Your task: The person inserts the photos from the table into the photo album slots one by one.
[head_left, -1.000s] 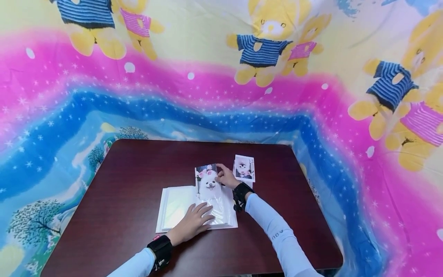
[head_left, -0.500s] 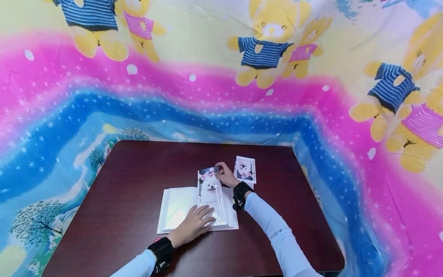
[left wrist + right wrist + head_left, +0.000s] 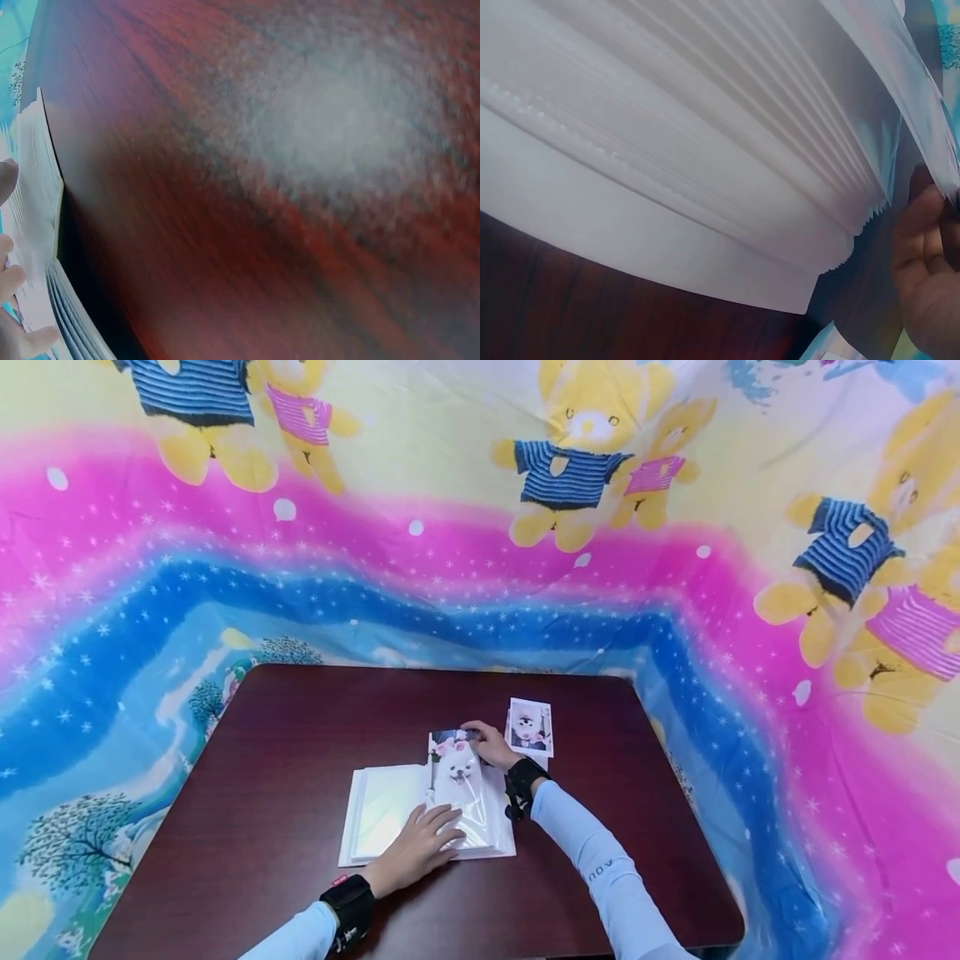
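Note:
A white photo album [image 3: 387, 800] lies spread on the table, its pages in clear sleeves. A photo [image 3: 456, 767] of a white fluffy dog with pink flowers sits partly inside the right page's sleeve, its top jutting past the page's far edge. My right hand [image 3: 492, 747] pinches that photo by its upper right corner. In the right wrist view, the right hand [image 3: 928, 270] grips a thin sheet beside the fanned album pages [image 3: 705, 142]. My left hand [image 3: 415, 845] rests on the lower part of the album, fingers spread. Its fingertips [image 3: 10, 281] show at the left wrist view's edge.
Behind and to the right of the album lie more photos [image 3: 529, 727], with a dog picture on top. The dark red-brown table [image 3: 315, 718] has rounded corners. A patterned cloth with bears [image 3: 450, 560] hangs around it.
The dog photo has slid down toward me, deeper into the page's sleeve, and my right hand has come down slightly with it. My left hand stays in place on the album.

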Tool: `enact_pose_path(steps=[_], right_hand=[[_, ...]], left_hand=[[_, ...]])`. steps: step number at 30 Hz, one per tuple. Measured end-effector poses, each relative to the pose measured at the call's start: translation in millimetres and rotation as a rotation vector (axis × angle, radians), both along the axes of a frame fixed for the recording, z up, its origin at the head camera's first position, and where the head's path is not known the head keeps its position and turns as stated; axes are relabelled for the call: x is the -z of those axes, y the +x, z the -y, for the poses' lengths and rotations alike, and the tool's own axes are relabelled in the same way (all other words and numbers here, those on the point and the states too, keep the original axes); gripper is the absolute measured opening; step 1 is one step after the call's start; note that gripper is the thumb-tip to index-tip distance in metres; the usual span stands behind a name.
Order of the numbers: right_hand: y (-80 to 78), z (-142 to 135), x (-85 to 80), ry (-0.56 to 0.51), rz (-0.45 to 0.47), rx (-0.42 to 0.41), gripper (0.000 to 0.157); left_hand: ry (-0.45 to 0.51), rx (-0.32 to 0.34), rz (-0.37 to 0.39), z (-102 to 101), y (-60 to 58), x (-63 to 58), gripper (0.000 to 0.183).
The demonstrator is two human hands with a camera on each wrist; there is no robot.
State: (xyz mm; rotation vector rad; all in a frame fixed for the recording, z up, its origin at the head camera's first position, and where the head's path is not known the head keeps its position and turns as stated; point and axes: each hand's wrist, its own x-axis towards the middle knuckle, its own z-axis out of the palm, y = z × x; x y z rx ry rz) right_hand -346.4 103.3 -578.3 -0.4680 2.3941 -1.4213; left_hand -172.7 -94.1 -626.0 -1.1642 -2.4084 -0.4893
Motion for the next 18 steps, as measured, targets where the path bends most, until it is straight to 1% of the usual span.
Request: enact_pose_path(steps=[3,7,12,16,18], right_hand=[[0.9,-1,1.3,-0.01,0.005,-0.025,0.037],[2.2,-3,3.1,0.014,0.011,-0.05,0.033],[5.4,-3,5.1,0.054,0.03,-0.057,0.029],[9.5,-6,5.2,0.044,0.043,-0.078,0.029],[13.8,-7,1.7,0.023,0.048,-0.09,0.03]], left_hand=[[0.011,-0.009,-0.003,-1,-0.2,0.7,0.03],[0.024,-0.01,0.001,-1,-0.1,1.2,0.031],[0.015,-0.015,0.001,-2,0.2,2.4,0.032],[0.016,-0.022,0.005,-2,0.2,2.2,0.032],[0.017,-0.025,0.002,-3,-0.3,3.0,0.032]])
